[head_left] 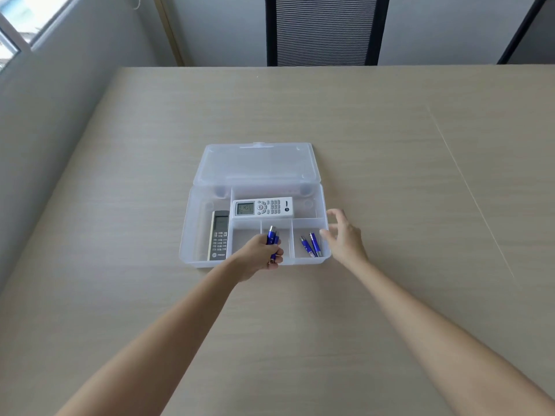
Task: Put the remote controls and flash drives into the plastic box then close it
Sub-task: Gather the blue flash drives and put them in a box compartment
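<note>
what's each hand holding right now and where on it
The left hand grips blue flash drives around their middle. The right hand is open, holding nothing.

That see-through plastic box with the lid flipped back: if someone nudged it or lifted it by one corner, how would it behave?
The plastic box looks thin-walled and translucent, so probably light and apt to slide on the smooth table when nudged. Lifted by one corner, it might flex, and the open lid would likely flop on its hinge. The loose flash drives would probably slide within their compartment.

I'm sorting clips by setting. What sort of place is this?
Probably an office or meeting room: a large plain table, a mesh-backed office chair pushed in at its far side, bare walls and a window at left.
</note>
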